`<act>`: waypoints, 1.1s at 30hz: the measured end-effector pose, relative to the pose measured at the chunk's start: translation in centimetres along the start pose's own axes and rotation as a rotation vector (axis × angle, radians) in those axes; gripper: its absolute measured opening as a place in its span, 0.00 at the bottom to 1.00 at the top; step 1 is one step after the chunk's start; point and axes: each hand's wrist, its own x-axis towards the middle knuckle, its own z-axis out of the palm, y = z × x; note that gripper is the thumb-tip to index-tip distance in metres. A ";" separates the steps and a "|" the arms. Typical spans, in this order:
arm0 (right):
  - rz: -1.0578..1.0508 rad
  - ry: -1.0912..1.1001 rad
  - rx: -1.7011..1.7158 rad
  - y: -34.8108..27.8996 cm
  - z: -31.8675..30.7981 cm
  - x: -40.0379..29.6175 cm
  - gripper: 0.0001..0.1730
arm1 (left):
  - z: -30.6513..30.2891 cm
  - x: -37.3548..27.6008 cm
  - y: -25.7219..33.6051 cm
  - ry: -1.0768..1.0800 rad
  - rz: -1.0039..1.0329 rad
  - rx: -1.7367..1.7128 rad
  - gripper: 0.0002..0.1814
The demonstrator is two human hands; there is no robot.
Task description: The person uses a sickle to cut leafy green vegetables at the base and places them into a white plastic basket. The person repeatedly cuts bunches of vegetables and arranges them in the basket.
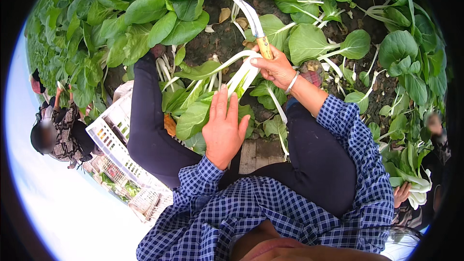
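Observation:
My right hand (pixel 276 66) is closed around the wooden handle of a curved harvesting knife (pixel 252 16), its blade pointing up and away. The same hand pinches the white base of a bok choy plant (pixel 244 74) between thumb and fingers. The plant's green leaves hang down to the left. My left hand (pixel 225 123) lies flat against the leaves and lower stalks, fingers extended, thumb apart, not closed on anything. Cut white stalks and loose leaves (pixel 328 49) lie on the soil around my right hand.
Dense leafy plants (pixel 145 11) stand at the upper left, more (pixel 406 47) at the right. A white plastic crate (pixel 119 141) stands beside my left leg. A person (pixel 65 130) is at far left; another person's hand (pixel 401 193) holds a bok choy at the lower right.

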 end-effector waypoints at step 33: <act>-0.439 0.012 -1.316 1.4 -1.9 -0.5 0.24 | 2.9 1.7 -3.5 -0.119 -0.331 -0.156 0.20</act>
